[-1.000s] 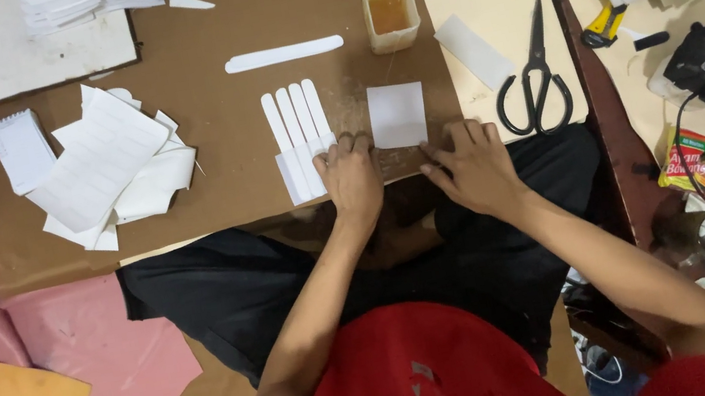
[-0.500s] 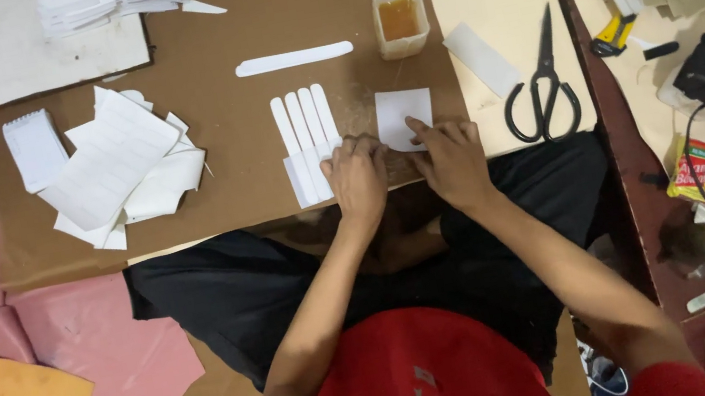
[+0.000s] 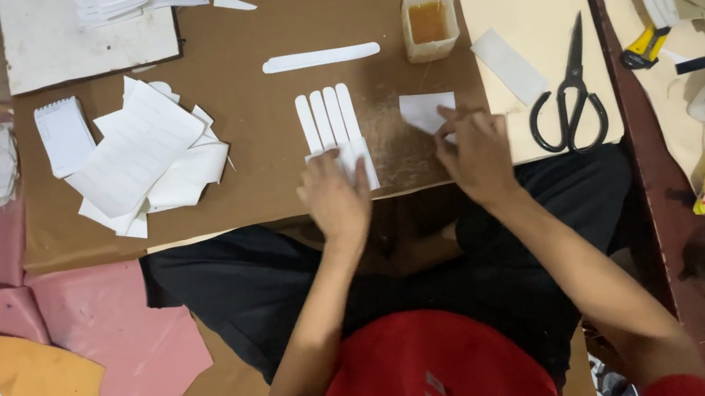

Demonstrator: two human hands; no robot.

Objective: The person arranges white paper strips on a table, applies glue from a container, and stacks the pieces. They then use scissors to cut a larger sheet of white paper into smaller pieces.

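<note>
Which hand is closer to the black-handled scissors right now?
Right. The right hand rests on a small white paper piece, just left of the black-handled scissors; the left hand lies farther left, on the white strips.

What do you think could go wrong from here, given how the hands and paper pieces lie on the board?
The left hand rests on the row of white strips, so a nudge could skew them. The right hand lifts the white paper piece close to the small tub of amber liquid, which might get knocked.
</note>
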